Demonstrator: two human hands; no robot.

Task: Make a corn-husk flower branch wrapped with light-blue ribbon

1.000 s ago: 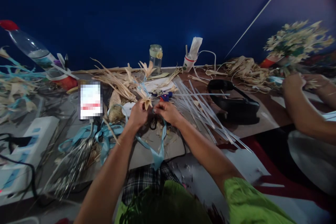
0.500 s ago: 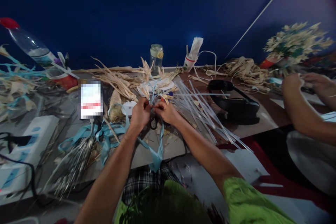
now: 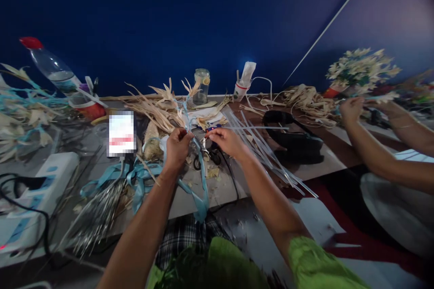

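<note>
Holding satiny ribbon (image 3: 204, 187), pointed petals (image 3: 190, 91), husk-like perhaps

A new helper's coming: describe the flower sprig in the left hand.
Below the dark blue wall, find the table, then the person's left hand. The flower sprig stands up from its grip. Pale petals on a light-blue stem set it apart from the loose husks.

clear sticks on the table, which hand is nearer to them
Right: the right hand is close beside the clear sticks, on their left; the left hand is farther left.
</note>
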